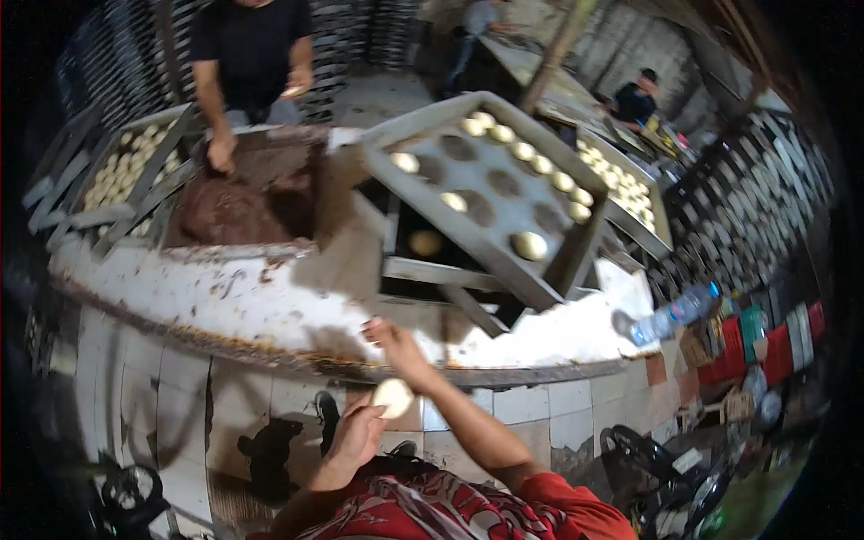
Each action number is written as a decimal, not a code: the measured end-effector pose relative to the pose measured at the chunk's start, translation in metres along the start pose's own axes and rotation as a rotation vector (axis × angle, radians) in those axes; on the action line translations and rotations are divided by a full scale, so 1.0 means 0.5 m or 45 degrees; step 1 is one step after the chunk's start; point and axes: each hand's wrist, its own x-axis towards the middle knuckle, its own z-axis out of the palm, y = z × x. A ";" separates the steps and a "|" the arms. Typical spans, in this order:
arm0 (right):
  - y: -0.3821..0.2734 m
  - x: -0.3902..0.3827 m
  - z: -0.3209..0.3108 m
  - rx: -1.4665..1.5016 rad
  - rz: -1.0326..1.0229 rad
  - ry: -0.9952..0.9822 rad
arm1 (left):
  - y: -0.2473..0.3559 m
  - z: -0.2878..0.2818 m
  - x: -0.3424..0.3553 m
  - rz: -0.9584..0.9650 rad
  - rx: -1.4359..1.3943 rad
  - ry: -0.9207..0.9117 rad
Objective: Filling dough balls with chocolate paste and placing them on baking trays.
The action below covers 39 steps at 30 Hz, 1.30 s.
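We find the left hand [357, 435] with its fingers clamped on the lower edge of 1 round, pale dough piece [393, 398], held in the air on the near side of the surface [279, 301], just below the right forearm. We note the right hand [400, 349] in front of the dough piece, over the near edge of the surface; its fingers are bent, but we cannot tell whether they meet or grip anything. Beyond it we record a grey tray [481, 171] set askew on top of a darker tray [445, 273], with dough balls [542, 165] in a row along its far right side and 3 more lying apart. We also see at least 1 ball in the darker tray, in shadow. To the left stands a box [238, 252] of reddish-brown filling [211, 211], into which a co-worker [252, 63] reaches 1 arm. We log a filled tray [668, 236] behind the stack at right, another batch of balls [117, 175] at far left, and a clear bottle [675, 315] lying at the right end of the surface.
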 end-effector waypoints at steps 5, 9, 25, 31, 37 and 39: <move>-0.002 0.150 0.081 -0.856 -0.616 0.409 | 0.133 -0.119 0.016 -0.315 -0.384 0.126; 0.032 0.293 0.215 -1.024 -0.533 0.731 | 0.232 -0.228 0.062 0.206 -0.159 0.099; -0.244 0.577 0.387 -1.984 -0.517 -0.764 | 0.478 -0.254 0.176 0.409 -0.010 0.105; -0.293 0.445 0.350 -1.801 -0.809 -0.530 | 0.484 -0.294 0.192 0.752 0.069 0.521; -0.150 0.285 0.298 -0.476 -1.022 -0.091 | 0.549 -0.126 0.100 0.710 -0.795 0.142; -0.062 0.301 0.220 -0.577 -0.961 0.013 | 0.522 -0.080 0.049 0.832 -0.749 0.148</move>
